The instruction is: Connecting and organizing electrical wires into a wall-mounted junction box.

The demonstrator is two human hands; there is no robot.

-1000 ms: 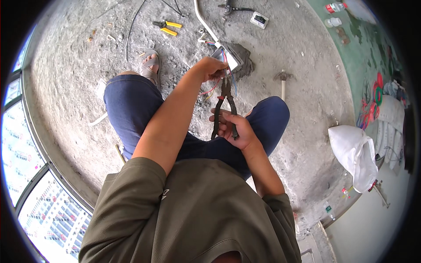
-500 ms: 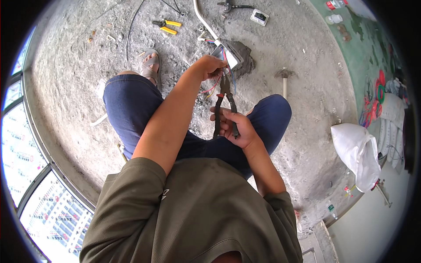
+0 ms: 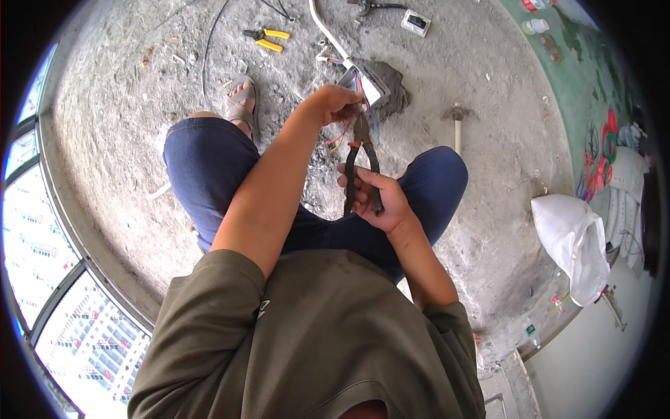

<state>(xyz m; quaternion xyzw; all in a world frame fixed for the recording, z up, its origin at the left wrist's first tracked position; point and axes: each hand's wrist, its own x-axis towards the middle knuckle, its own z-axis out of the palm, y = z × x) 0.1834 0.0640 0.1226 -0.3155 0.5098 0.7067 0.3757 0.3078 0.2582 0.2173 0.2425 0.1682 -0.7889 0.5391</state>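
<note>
At the open junction box (image 3: 372, 92), set in a lump of grey mortar (image 3: 395, 89), my left hand (image 3: 335, 105) has its fingers closed on the thin coloured wires (image 3: 340, 134). Red, blue and yellow strands hang below it. Just under those fingers, the jaws of black-handled pliers (image 3: 371, 160) point up among the wires; whether they grip one is too small to tell. My right hand (image 3: 382, 202) is wrapped round the pliers' handles. A white conduit (image 3: 326, 31) runs from the top edge down to the box.
Yellow-handled strippers (image 3: 269, 40), a small white-framed device (image 3: 417, 23) and another dark tool (image 3: 364, 8) lie on the rough floor. A hammer (image 3: 458, 129) lies right of the box. Farther right are a white sack (image 3: 565, 244), coiled coloured wire (image 3: 604, 167) and bottles (image 3: 536, 26). My sandalled foot (image 3: 244, 101) is left.
My right hand and the pliers have shifted slightly up and to the right. My left hand stays at the wires, a touch higher.
</note>
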